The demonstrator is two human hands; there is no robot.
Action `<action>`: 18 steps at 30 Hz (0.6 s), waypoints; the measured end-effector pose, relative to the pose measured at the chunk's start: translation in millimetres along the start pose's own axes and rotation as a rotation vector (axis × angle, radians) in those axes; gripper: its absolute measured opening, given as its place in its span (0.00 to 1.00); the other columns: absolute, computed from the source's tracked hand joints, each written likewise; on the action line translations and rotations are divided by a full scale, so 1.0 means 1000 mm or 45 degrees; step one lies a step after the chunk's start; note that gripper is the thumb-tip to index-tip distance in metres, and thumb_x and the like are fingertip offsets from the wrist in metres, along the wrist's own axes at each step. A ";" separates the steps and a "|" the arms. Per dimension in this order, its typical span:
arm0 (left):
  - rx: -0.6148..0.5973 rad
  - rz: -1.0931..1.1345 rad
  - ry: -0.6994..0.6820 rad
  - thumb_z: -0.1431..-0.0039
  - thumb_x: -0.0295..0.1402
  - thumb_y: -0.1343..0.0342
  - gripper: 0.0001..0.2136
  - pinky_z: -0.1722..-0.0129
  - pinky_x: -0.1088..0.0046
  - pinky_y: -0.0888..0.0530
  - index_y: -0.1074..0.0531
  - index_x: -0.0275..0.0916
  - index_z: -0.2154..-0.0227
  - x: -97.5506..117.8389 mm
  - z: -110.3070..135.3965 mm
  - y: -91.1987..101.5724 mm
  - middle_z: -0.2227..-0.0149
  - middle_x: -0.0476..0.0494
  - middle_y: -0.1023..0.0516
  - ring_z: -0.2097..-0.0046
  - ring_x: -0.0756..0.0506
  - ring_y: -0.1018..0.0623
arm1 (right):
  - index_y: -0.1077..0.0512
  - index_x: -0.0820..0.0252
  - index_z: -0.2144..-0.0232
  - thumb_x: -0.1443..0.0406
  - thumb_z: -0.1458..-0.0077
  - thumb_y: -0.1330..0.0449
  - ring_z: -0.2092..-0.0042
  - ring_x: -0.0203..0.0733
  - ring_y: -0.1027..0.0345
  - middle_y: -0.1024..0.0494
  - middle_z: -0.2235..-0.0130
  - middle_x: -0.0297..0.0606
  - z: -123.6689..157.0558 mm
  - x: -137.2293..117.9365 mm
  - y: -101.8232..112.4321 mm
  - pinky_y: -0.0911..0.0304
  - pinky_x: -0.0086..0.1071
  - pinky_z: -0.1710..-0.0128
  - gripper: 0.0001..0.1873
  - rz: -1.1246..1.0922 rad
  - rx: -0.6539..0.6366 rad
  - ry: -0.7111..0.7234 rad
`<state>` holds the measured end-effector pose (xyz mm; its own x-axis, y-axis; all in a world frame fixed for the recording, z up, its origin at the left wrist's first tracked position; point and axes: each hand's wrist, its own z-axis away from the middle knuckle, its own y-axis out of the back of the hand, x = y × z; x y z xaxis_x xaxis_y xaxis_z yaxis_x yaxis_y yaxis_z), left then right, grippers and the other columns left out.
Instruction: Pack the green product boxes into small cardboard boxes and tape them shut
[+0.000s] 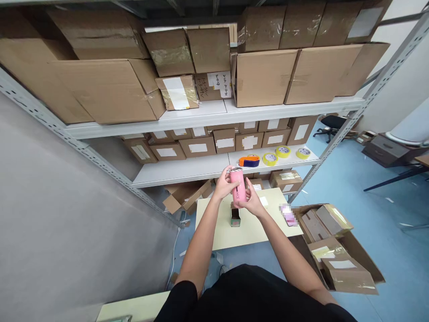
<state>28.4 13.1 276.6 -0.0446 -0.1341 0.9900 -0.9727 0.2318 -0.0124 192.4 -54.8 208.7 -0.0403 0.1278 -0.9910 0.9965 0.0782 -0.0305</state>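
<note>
Both of my hands hold a pink can-shaped tumbler [238,193] with a silvery top rim and dark lettering, raised above the pale yellow table [214,239]. My left hand [223,184] grips its upper left side, the thumb lying across the front. My right hand [254,202] is closed around the lower right side and base. Just below the tumbler, a small green box [235,219] stands on the table with its top open and a dark inside; my hands are apart from it.
On the middle shelf [174,171] are yellow tape rolls [270,158], an orange-and-blue tape dispenser [249,161] and several small cartons [197,146]. Larger cartons [261,78] fill the shelf above. A pink-purple item [288,215] lies at the table's right edge, beside an open carton [363,255] holding boxes.
</note>
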 end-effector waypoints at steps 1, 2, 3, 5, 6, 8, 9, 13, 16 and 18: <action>-0.015 -0.019 0.006 0.51 0.33 0.27 0.44 0.52 0.67 0.20 0.39 0.47 0.32 -0.002 -0.001 0.000 0.39 0.37 0.26 0.50 0.43 0.19 | 0.59 0.44 0.24 0.62 0.57 0.26 0.49 0.50 0.25 0.23 0.51 0.38 -0.001 0.006 0.000 0.28 0.49 0.46 0.66 -0.006 0.006 -0.002; -0.026 -0.062 0.015 0.51 0.33 0.27 0.42 0.52 0.67 0.20 0.38 0.47 0.33 -0.004 -0.001 0.001 0.39 0.37 0.26 0.50 0.43 0.19 | 0.58 0.44 0.24 0.62 0.57 0.26 0.50 0.50 0.25 0.22 0.51 0.38 -0.002 0.013 0.001 0.28 0.49 0.46 0.66 -0.001 0.022 -0.006; -0.034 -0.126 0.026 0.51 0.32 0.28 0.41 0.53 0.67 0.20 0.37 0.47 0.34 -0.006 -0.002 0.003 0.40 0.38 0.25 0.51 0.44 0.18 | 0.58 0.44 0.24 0.63 0.58 0.25 0.50 0.50 0.26 0.22 0.50 0.38 -0.002 0.021 0.002 0.28 0.49 0.46 0.67 0.006 0.036 -0.014; -0.042 -0.277 0.048 0.53 0.30 0.28 0.39 0.54 0.68 0.20 0.35 0.45 0.37 -0.015 -0.004 0.007 0.44 0.40 0.22 0.55 0.45 0.18 | 0.56 0.43 0.24 0.63 0.59 0.25 0.48 0.50 0.26 0.23 0.49 0.39 -0.004 0.041 0.006 0.29 0.49 0.45 0.67 0.001 0.016 -0.041; -0.040 -0.342 0.057 0.54 0.29 0.28 0.38 0.55 0.68 0.20 0.33 0.45 0.39 -0.020 -0.004 0.009 0.47 0.41 0.20 0.57 0.45 0.18 | 0.55 0.42 0.24 0.63 0.59 0.24 0.47 0.51 0.27 0.23 0.47 0.39 -0.004 0.053 0.009 0.30 0.49 0.44 0.67 -0.014 -0.022 -0.059; -0.010 -0.421 0.065 0.55 0.28 0.28 0.35 0.54 0.67 0.20 0.32 0.44 0.41 -0.035 -0.004 0.014 0.49 0.43 0.19 0.58 0.46 0.18 | 0.51 0.40 0.25 0.64 0.61 0.24 0.42 0.51 0.29 0.25 0.43 0.41 -0.004 0.081 0.017 0.33 0.49 0.41 0.65 -0.052 -0.117 -0.112; 0.020 -0.439 0.065 0.56 0.28 0.28 0.35 0.54 0.67 0.20 0.31 0.44 0.43 -0.044 -0.004 0.016 0.49 0.43 0.19 0.57 0.45 0.18 | 0.48 0.40 0.27 0.64 0.62 0.24 0.39 0.52 0.31 0.26 0.40 0.41 -0.003 0.097 0.021 0.34 0.49 0.41 0.63 -0.062 -0.151 -0.156; 0.141 -0.426 0.055 0.57 0.25 0.30 0.35 0.50 0.66 0.22 0.33 0.44 0.43 -0.084 0.002 0.019 0.45 0.42 0.22 0.53 0.44 0.19 | 0.34 0.49 0.33 0.62 0.66 0.23 0.46 0.53 0.26 0.23 0.45 0.44 0.005 0.163 0.028 0.30 0.48 0.46 0.55 0.223 -0.011 -0.541; 0.188 -0.336 0.055 0.56 0.24 0.31 0.36 0.49 0.66 0.22 0.35 0.44 0.42 -0.112 0.007 0.016 0.43 0.40 0.24 0.50 0.43 0.20 | 0.26 0.57 0.42 0.58 0.65 0.22 0.52 0.53 0.22 0.18 0.53 0.44 0.013 0.201 0.015 0.28 0.43 0.50 0.45 0.490 0.111 -0.665; 0.206 -0.275 0.071 0.55 0.24 0.32 0.36 0.49 0.67 0.21 0.36 0.43 0.41 -0.128 0.010 0.012 0.42 0.39 0.25 0.49 0.43 0.20 | 0.21 0.59 0.51 0.57 0.60 0.24 0.54 0.54 0.21 0.16 0.59 0.45 0.016 0.218 0.003 0.29 0.40 0.53 0.32 0.618 0.190 -0.654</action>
<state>20.4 23.7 148.1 0.1765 -0.1094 0.9782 -0.9822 0.0458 0.1823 187.9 -42.0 -9.5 0.4126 -0.3700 -0.8324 0.8942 -0.0098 0.4476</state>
